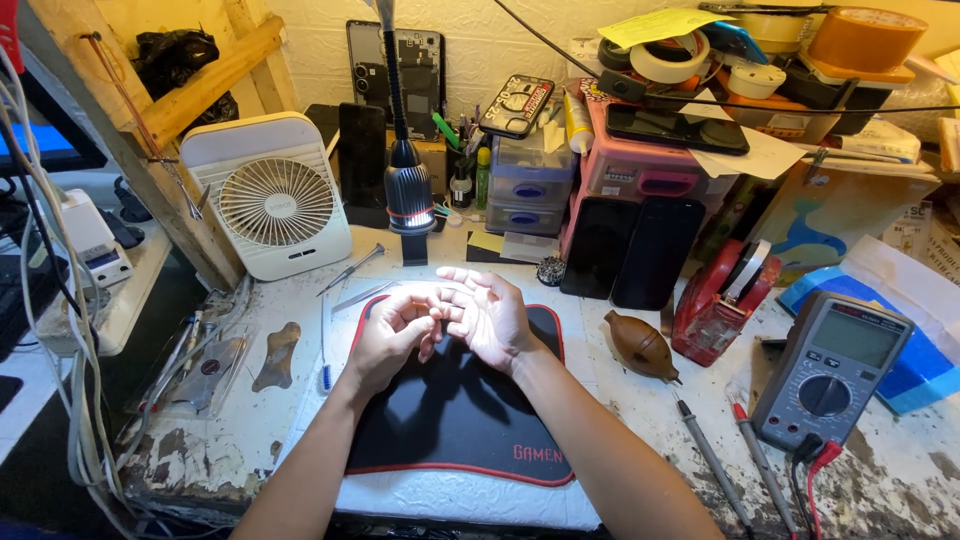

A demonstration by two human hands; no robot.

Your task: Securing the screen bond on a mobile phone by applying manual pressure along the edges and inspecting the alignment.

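My left hand (388,336) and my right hand (487,314) meet over the far edge of a black mat with a red border (450,415), under the bright light of a small lamp (408,195). The right palm faces up with its fingers spread, and the left hand's fingers curl against it. Glare hides whether anything small lies between them. Metal tweezers (352,270) lie on the bench just beyond the left hand.
A white desk fan (270,195) stands at the back left. Dark phones (635,250) lean on pink and clear drawer boxes. A brown rubber blower (640,345), red tape dispenser (718,300) and grey multimeter (835,370) with probes sit to the right.
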